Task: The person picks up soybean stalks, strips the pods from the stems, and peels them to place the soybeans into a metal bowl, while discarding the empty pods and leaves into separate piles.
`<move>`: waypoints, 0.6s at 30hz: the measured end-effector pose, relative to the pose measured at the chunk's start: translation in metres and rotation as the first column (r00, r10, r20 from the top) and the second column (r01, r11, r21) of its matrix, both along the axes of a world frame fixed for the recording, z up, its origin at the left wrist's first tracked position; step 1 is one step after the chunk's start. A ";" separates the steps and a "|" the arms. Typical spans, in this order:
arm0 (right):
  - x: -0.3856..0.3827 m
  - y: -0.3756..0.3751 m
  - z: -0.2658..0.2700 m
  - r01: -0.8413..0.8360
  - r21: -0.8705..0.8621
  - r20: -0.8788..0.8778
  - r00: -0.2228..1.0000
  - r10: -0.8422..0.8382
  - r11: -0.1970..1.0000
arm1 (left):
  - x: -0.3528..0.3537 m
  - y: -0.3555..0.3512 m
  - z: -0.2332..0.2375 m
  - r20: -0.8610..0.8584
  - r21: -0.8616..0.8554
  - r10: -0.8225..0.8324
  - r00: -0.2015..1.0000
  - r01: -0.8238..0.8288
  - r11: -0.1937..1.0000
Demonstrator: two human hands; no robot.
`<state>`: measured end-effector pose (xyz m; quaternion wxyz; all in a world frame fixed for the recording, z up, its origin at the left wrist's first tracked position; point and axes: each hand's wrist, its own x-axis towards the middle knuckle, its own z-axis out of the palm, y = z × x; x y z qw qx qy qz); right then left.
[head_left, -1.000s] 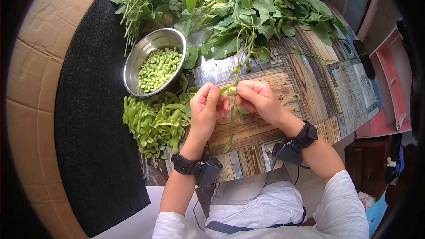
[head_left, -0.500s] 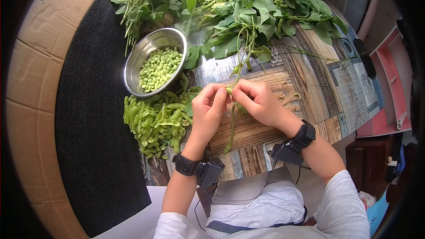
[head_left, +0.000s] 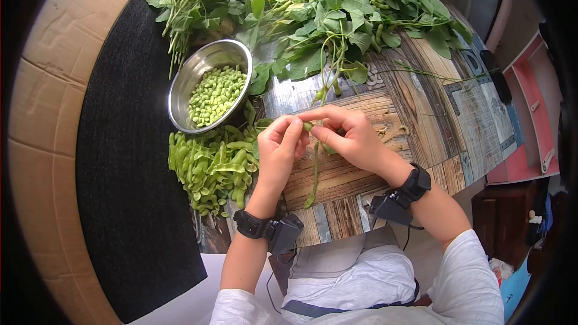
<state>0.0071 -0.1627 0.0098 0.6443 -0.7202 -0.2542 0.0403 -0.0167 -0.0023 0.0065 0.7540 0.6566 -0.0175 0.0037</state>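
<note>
A small green bean pod [head_left: 307,126] is pinched between my two hands above the table. My left hand [head_left: 280,144] has its thumb and fingertips closed on the pod's left end. On the other end, my right hand [head_left: 345,136] closes its thumb and index finger. Beneath the hands runs a green stem [head_left: 315,174] with a pod at its lower tip. To the left stands a steel bowl [head_left: 241,60] holding shelled green beans [head_left: 215,95]. A pile of pods [head_left: 214,168] lies just below the bowl.
Leafy bean plants [head_left: 337,12] spread along the far side of the wood-patterned table [head_left: 421,102]. A black mat [head_left: 126,162] covers the left side, with cardboard [head_left: 45,144] beyond it. A pink frame [head_left: 533,108] stands at the right.
My right index finger has stretched leftward over the pod, and the right thumb has shifted slightly left. My left hand has moved slightly left. The bowl and piles look the same.
</note>
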 end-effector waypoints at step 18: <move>0.002 0.005 -0.007 0.008 0.219 -0.160 0.987 0.027 0.976 | -0.001 -0.002 -0.004 -0.011 0.041 -0.154 0.988 0.154 0.987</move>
